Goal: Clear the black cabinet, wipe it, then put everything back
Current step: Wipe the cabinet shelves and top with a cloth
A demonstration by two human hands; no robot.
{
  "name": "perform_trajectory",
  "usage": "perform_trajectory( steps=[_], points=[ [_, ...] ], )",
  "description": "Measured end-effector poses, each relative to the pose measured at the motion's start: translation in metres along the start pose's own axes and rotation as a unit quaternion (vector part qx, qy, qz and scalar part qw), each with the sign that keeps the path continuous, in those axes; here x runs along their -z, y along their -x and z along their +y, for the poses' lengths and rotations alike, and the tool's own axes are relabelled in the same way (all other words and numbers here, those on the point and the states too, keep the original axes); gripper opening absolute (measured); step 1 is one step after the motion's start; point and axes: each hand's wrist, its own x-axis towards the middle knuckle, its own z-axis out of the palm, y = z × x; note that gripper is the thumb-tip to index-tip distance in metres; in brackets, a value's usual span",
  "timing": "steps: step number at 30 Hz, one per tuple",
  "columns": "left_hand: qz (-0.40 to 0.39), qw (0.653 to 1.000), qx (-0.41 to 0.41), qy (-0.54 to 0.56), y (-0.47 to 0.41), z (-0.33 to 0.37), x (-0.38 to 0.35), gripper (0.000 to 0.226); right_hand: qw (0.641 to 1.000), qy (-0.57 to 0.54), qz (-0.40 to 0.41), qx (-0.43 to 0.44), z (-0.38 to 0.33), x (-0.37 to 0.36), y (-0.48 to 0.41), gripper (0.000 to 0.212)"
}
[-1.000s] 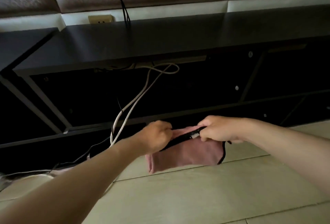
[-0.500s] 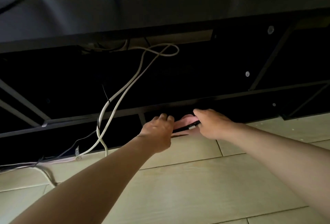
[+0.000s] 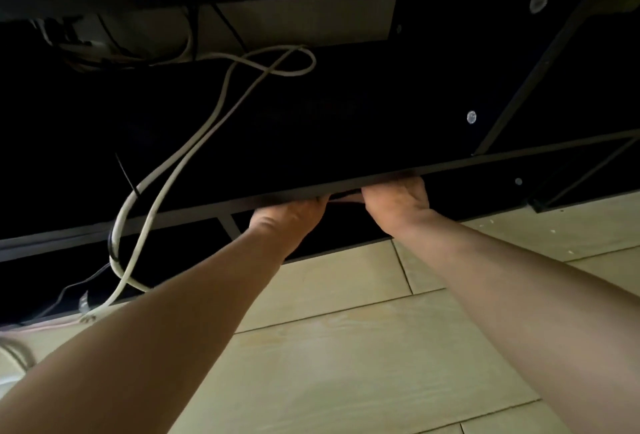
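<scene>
The black cabinet [image 3: 485, 162] fills the upper view, seen from low down. Both my arms reach into the dark gap beneath its lower shelf. My left hand [image 3: 291, 217] and my right hand [image 3: 398, 201] sit side by side right under the shelf's front edge, and that edge hides their fingers. Only a thin sliver of the pink cloth [image 3: 346, 196] shows, stretched between the two hands, which hold it by its ends.
Two white cables [image 3: 194, 153] loop down from the cabinet's upper opening to the floor at the left, beside a thin black wire [image 3: 69, 291]. Pale floor tiles [image 3: 346, 347] lie below my arms. A slanted metal brace [image 3: 540, 66] crosses the cabinet at the right.
My view has dropped and come closer to the cabinet. Both hands have carried the pink cloth forward from above the floor into the gap under the lower shelf, where most of it is now hidden.
</scene>
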Motion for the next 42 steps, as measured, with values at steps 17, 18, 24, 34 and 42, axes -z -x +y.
perform_trajectory(
  steps=[17, 18, 24, 34, 42],
  points=[
    [-0.163, 0.928, -0.021, 0.335, 0.056, 0.051, -0.013, 0.036, 0.973, -0.016, -0.163, 0.165, 0.010, -0.072, 0.056, 0.057],
    [-0.160, 0.918, 0.000, 0.362, 0.056, 0.050, -0.011, 0.039, 0.973, -0.015, -0.163, 0.161, 0.008, -0.070, 0.058, 0.060],
    [-0.136, 0.843, 0.095, 0.512, 0.028, 0.056, -0.021, 0.067, 0.978, -0.025, -0.155, 0.137, -0.018, -0.080, 0.041, 0.067],
    [-0.163, 0.816, 0.139, 0.537, 0.002, 0.084, -0.032, 0.063, 0.989, -0.078, -0.101, 0.071, 0.020, -0.066, 0.049, 0.060],
    [-0.115, 0.849, 0.173, 0.485, -0.005, 0.107, -0.041, 0.061, 0.989, -0.035, -0.124, -0.071, 0.088, -0.092, 0.108, 0.067]
  ],
)
